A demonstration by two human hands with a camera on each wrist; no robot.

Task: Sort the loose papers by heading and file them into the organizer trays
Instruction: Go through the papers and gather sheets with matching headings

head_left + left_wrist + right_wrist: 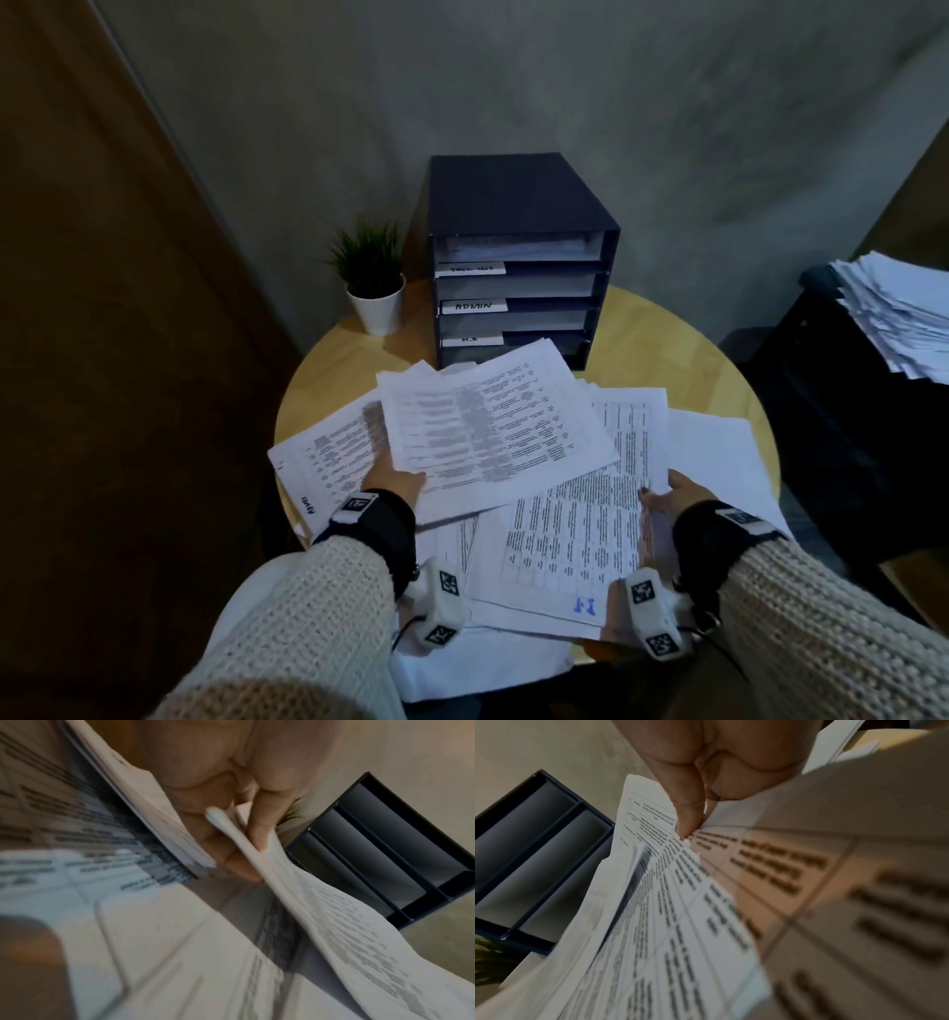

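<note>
Now both hands pinch papers before the organizer.

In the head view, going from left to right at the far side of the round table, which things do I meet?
Potted plant → dark organizer with labelled trays → messy paper stack on a dark stand, off the table.

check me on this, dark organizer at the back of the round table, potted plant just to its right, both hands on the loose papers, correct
Not quite. In the head view the potted plant stands to the left of the organizer, not its right. The rest holds: left hand and right hand both hold loose papers on the round table.
</note>
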